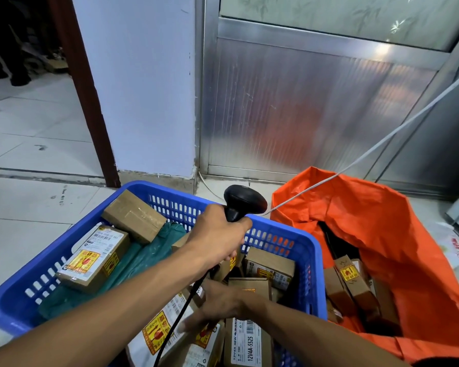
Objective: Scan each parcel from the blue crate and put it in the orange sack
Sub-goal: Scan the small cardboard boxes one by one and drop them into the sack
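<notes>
The blue crate [51, 250] stands on the floor in front of me, filled with several brown cardboard parcels [96, 258] and a green poly bag [146, 252]. My left hand [217, 237] grips the handle of a black barcode scanner [245, 201] above the crate's far side, and its black cable [180, 313] trails down towards me. My right hand [217, 305] reaches into the near part of the crate with fingers stretched out, resting on a white-labelled parcel [162, 329]. The orange sack [382, 234] gapes open to the right of the crate with several parcels [353, 284] inside.
A white cable [382, 139] runs diagonally from the upper right across the sack's mouth. A white pillar [143, 102] and a metal door panel [302, 115] rise just behind the crate. Tiled floor [37, 133] stretches to the left. Papers [453, 250] lie right of the sack.
</notes>
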`<state>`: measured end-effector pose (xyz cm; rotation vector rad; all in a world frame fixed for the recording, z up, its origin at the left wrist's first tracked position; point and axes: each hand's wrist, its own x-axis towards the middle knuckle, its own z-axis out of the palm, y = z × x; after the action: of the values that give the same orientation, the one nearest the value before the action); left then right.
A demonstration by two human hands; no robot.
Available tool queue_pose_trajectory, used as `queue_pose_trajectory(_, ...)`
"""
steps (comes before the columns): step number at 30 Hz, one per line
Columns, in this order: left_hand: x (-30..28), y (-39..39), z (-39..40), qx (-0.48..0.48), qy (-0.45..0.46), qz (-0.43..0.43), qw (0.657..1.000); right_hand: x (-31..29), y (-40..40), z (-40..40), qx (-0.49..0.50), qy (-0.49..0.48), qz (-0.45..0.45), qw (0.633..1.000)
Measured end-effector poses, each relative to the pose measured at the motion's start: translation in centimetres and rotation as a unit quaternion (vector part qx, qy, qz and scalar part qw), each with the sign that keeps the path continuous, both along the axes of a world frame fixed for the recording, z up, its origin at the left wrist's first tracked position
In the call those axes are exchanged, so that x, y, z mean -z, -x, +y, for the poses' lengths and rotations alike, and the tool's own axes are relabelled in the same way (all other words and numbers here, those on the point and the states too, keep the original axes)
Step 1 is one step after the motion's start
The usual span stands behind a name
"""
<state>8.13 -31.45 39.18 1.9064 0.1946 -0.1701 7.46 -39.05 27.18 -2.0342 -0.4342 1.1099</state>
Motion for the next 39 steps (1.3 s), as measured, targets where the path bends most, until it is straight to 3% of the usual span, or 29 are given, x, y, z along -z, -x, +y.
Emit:
queue_pose_trajectory(3, -0.1, 0.1, -0.1, 0.001, -0.005, -0.002, 1.000, -0.6, 0.3, -0.6, -0.021, 0.000, 0.026, 0.999)
queue_pose_trajectory(11, -0.7, 0.6, -0.1, 0.006, -0.005, -0.010, 1.000, -2.2, -0.1, -2.6, 0.050, -0.012, 0.069, 0.996)
queue_pose_trajectory(22, -1.6, 1.1, 0.1, 0.005, -0.013, -0.017, 1.000, -8.0, -2.8, -9.0, 0.158, -0.043, -0.086, 0.983)
queue_pose_trajectory(32, -1.1, 1.7, -0.1, 0.065, -0.046, -0.016, 0.997, -12.3, -3.7, -15.0, 0.188, -0.010, -0.122, 0.975)
queue_pose_trajectory(39, -0.9, 2.3, -0.5, 0.122, -0.070, -0.011, 0.990, -13.2, -5.6, -17.7, 0.180, 0.000, -0.100, 0.979)
